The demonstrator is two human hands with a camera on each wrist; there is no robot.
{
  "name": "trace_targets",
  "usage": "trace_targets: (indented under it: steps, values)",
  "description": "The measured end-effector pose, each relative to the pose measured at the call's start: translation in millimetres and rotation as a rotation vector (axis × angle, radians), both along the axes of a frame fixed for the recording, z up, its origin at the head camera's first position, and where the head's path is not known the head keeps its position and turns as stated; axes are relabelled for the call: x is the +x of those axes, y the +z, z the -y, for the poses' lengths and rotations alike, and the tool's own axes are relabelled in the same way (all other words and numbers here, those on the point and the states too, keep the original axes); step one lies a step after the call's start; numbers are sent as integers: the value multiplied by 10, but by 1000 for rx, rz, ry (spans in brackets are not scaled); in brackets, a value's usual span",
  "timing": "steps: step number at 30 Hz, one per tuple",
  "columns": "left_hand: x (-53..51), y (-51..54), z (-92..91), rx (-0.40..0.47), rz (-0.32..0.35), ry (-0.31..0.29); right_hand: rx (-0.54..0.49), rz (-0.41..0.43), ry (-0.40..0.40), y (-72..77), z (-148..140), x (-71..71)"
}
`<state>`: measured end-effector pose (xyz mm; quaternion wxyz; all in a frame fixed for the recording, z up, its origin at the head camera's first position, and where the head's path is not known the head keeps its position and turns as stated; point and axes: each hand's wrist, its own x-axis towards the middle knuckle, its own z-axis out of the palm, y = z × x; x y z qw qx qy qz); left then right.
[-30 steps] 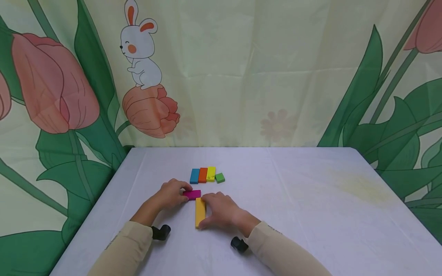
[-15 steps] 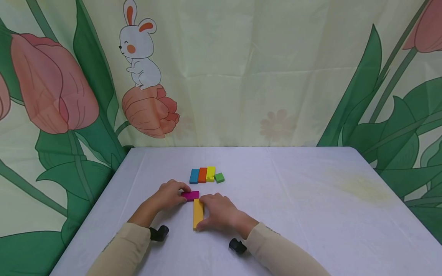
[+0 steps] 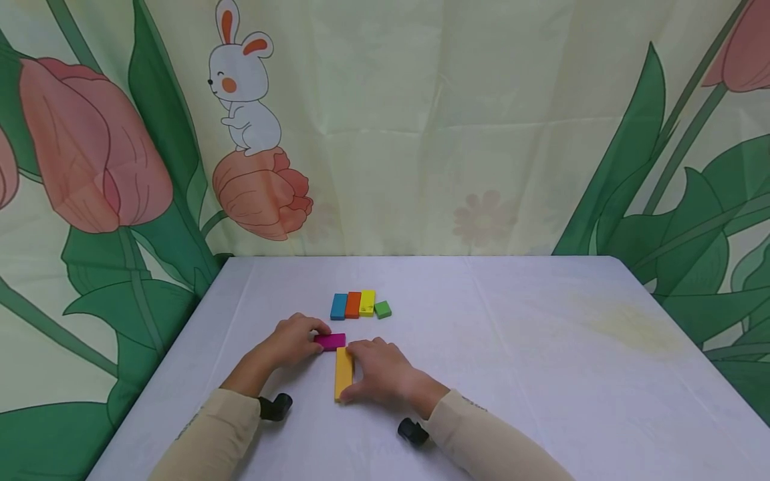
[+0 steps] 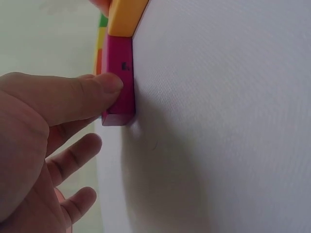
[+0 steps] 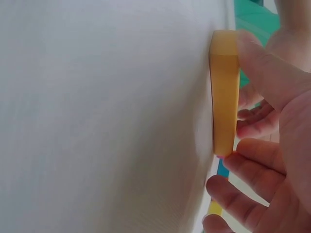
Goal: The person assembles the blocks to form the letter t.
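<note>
Thumb and finger of my left hand [image 3: 295, 339] pinch a magenta block [image 4: 121, 77] that lies crosswise on the table. My right hand [image 3: 385, 373] grips a long yellow-orange block [image 5: 225, 94] by its two ends, thumb at the near end and fingers at the far end. In the head view this orange block [image 3: 343, 374] points toward me. Its far end touches the near right corner area of the magenta block [image 3: 330, 342]. Both blocks lie flat on the white cloth.
Behind the hands stands a row of blocks: blue [image 3: 339, 306], red-orange [image 3: 353, 304] and yellow [image 3: 367, 303], with a small green block [image 3: 382, 309] turned at an angle beside them. A white cloth covers the table [image 3: 529, 361]. A printed curtain [image 3: 385, 133] hangs behind it.
Both hands have slid the magenta and orange blocks slightly to the left and toward me, keeping them together. The row of blocks behind has not moved.
</note>
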<state>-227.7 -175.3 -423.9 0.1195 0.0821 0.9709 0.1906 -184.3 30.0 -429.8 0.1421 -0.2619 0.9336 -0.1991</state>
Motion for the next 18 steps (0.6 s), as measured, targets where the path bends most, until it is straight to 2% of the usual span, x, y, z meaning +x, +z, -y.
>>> trace_targets:
  steps: [18]
  values:
    - [36, -6, 27, 0, -2, -8, 13, -9, -4, -19, 45, 16]
